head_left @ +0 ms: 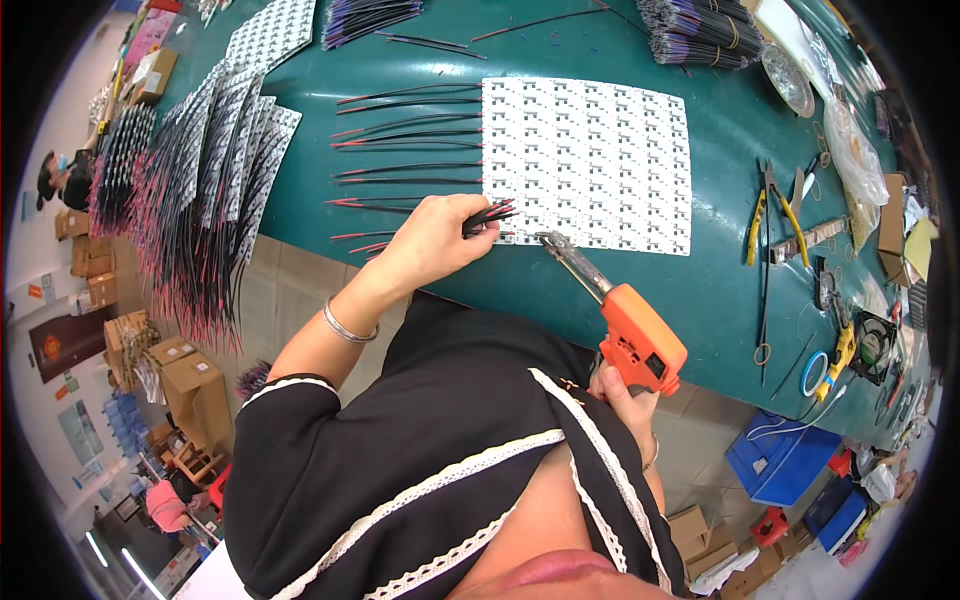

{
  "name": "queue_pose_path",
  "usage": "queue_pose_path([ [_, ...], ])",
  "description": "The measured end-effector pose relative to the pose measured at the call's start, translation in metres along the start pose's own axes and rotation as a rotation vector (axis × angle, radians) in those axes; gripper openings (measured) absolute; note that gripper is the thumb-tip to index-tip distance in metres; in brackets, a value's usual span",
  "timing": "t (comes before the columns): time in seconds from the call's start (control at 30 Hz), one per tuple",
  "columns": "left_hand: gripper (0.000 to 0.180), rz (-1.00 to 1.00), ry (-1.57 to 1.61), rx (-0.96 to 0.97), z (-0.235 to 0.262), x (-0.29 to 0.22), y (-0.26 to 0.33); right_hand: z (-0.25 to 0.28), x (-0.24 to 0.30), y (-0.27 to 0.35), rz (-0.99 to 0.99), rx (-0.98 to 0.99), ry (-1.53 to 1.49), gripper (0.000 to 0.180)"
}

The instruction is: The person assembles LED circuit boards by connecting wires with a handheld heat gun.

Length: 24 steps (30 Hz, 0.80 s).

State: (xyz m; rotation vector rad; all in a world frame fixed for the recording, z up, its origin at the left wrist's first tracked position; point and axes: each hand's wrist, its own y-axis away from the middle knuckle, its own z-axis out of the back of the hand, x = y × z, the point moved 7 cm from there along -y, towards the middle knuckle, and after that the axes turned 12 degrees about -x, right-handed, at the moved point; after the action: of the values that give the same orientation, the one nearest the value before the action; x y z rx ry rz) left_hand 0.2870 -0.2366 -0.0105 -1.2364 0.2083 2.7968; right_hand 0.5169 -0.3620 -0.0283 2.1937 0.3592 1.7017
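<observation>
Table: green table (640,40) fills the upper frame.
Panel: white circuit panel (590,160) lies flat, upper centre.
Finished stack: wired strips (215,150) fan out upper left.
Iron: orange soldering gun (635,335), right of centre, tip at the panel's lower edge.
Right hand (625,395): fingers wrapped round the gun's grip.
Left hand (435,240): fingers pinched on a black-red wire bundle (492,216), centre, touching the panel's lower-left corner.

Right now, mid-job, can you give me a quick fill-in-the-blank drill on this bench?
1. The right hand grips a soldering gun whose body is ____.
2. The left hand pinches a bunch of red and black ____.
3. The gun's tip rests at the near edge of the white ____.
4. The table top is coloured ____.

Missing words: orange; wires; panel; green
</observation>
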Motion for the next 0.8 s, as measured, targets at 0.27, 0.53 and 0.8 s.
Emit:
queue_pose_path([
  [0.27,0.014,-0.088,-0.052,-0.117,-0.006,0.001,0.000,-0.004,-0.004,-0.003,-0.036,-0.013,-0.025,0.022],
  [0.53,0.014,-0.154,-0.040,-0.133,-0.008,-0.002,-0.001,-0.009,-0.006,-0.007,-0.062,-0.025,0.003,0.019],
  [0.8,0.013,-0.165,-0.082,-0.131,-0.008,-0.004,-0.001,-0.007,-0.012,-0.009,-0.086,-0.049,0.051,0.020],
])
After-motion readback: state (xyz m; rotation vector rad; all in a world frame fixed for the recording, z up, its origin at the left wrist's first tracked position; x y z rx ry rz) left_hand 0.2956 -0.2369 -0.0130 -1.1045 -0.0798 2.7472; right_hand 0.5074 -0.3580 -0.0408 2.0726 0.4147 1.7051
